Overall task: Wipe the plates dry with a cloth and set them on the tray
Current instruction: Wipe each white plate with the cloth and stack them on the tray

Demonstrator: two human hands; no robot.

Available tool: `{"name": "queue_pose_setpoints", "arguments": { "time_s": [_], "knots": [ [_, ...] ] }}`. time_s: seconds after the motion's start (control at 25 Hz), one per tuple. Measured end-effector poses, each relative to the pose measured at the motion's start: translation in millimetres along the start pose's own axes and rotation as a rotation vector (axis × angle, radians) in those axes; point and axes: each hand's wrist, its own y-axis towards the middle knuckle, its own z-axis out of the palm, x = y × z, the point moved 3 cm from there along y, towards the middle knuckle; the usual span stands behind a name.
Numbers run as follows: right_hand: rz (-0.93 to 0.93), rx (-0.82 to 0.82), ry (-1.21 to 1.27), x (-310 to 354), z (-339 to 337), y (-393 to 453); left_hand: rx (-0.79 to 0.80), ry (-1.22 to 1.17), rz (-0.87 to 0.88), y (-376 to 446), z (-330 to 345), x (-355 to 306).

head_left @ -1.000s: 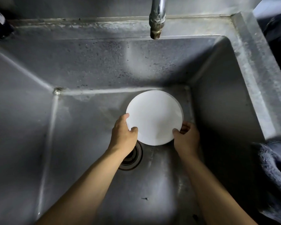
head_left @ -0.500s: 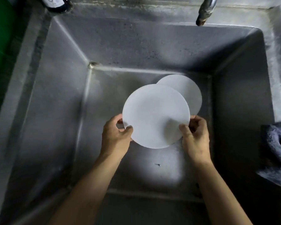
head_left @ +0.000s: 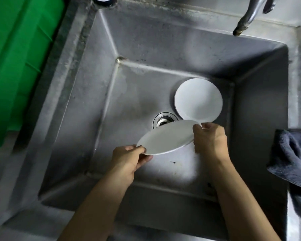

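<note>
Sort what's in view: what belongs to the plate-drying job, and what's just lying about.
Job:
held plate, gripped by left hand and right hand
second plate on the sink floor
dark cloth on the sink's right edge
green tray

Lying about:
sink
faucet
drain

The sink [head_left: 146, 40] is showing dull, stained, scuffed metal; both plates [head_left: 165, 138] [head_left: 198, 100] are looking smooth, glossy white; the cloth [head_left: 292, 159] is looking fuzzy; the crate [head_left: 16, 58] is gleaming green plastic.

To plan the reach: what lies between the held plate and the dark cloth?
Head view: only the right hand gripping the held plate, then sink wall before the dark cloth.
</note>
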Motion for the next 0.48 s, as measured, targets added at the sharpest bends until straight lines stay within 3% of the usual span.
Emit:
{"name": "queue_pose_setpoints", "arguments": {
  "time_s": [0.08,0.2,0.36,0.48],
  "knots": [
    [-0.070,-0.009,-0.008,-0.2,2.3,-3.3,-0.013,0.026,0.071,2.3,0.5,-4.5],
    [-0.017,0.032,-0.086,-10.8,7.0,-3.1,-0.058,0.024,0.056,3.0,-2.2,-7.4],
    [-0.023,0.038,-0.012,-19.6,12.2,-5.7,-0.040,0.061,0.136,4.6,-6.1,-10.0],
    [0.005,0.039,-0.073,-28.3,17.4,-7.2,-0.086,0.070,0.088,5.6,-8.0,-8.4]
  ]
}}
